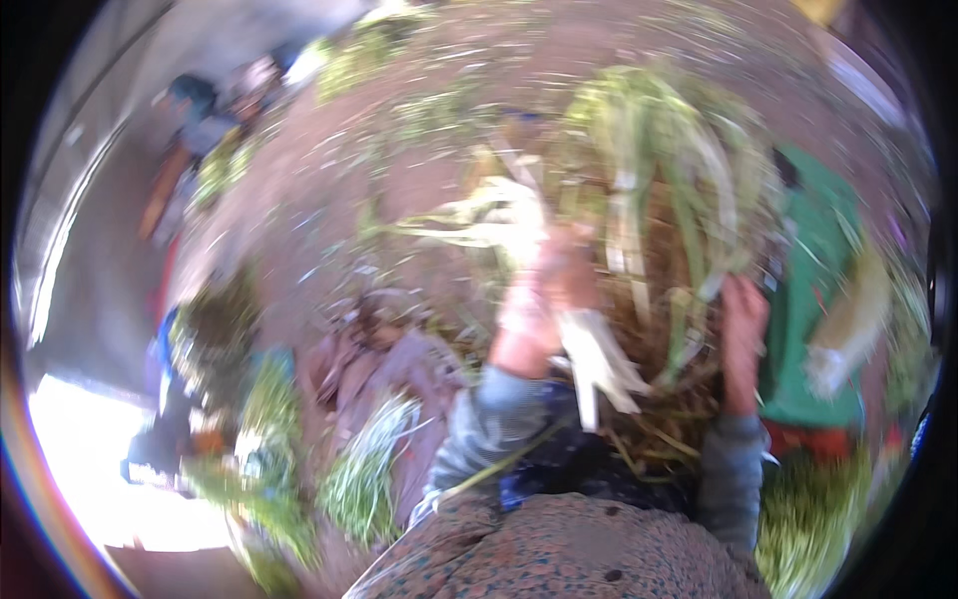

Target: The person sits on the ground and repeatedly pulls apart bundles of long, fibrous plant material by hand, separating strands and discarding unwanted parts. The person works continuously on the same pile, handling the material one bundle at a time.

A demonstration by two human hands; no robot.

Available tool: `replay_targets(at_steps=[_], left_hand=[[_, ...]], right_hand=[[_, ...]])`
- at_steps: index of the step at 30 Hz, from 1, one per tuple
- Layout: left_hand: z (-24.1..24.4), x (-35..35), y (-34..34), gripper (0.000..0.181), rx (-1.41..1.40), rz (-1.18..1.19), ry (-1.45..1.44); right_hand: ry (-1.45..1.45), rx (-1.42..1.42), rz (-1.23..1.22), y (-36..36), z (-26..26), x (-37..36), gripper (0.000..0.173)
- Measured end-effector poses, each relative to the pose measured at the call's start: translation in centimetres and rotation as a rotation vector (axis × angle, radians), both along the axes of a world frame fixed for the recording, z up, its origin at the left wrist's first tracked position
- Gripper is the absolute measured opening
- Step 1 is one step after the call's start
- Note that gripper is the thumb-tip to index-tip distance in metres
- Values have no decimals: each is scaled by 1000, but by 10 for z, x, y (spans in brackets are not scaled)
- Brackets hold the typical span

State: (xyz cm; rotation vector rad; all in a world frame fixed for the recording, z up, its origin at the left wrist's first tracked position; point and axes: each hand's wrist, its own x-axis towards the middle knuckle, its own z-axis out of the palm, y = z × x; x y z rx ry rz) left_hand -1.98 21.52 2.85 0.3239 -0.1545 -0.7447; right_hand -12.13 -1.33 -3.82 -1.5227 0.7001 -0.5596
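My left hand point(557, 281) is closed around a bunch of pale leek-like stalks point(599, 367). White ends stick out below the fist, and blurred leaves fan out above it to the left. My right hand point(742, 326) has curled fingers beside a heap of long green-and-white stalks point(658, 165). One bent green stalk reaches its fingertips, but blur hides whether the hand grips it. Brown dry plant matter point(666, 262) lies between the two hands, in front of my lap.
To the right stands a green crate-like object point(816, 299) with a thick bundle of stalks point(853, 329) on it. A bunch of thin green stems point(374, 464) rests on purple cloth point(419, 367) at left. Leaf scraps litter the ground point(314, 217). Another person point(198, 127) is at upper left.
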Motion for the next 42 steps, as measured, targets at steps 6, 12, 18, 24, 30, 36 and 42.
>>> replay_targets(at_steps=[6,12,18,24,30,36,42], left_hand=[[34,-12,1,30,310,78,-187],[38,-17,-11,23,743,197,-291],[4,-11,-23,29,884,314,-627],[-6,-5,-22,33,884,318,-831],[-30,1,-23,22,773,321,-796],[-9,5,-32,11,373,299,10],[-15,27,11,14,190,336,83]], right_hand=[[-294,-285,0,37,59,-19,12],[-285,-501,402,62,36,8,8],[-211,-322,405,71,32,5,8],[-191,-336,405,82,43,6,10],[-230,-55,365,78,30,4,7],[-481,637,238,64,41,-21,12],[-198,207,228,-15,19,-67,20]])
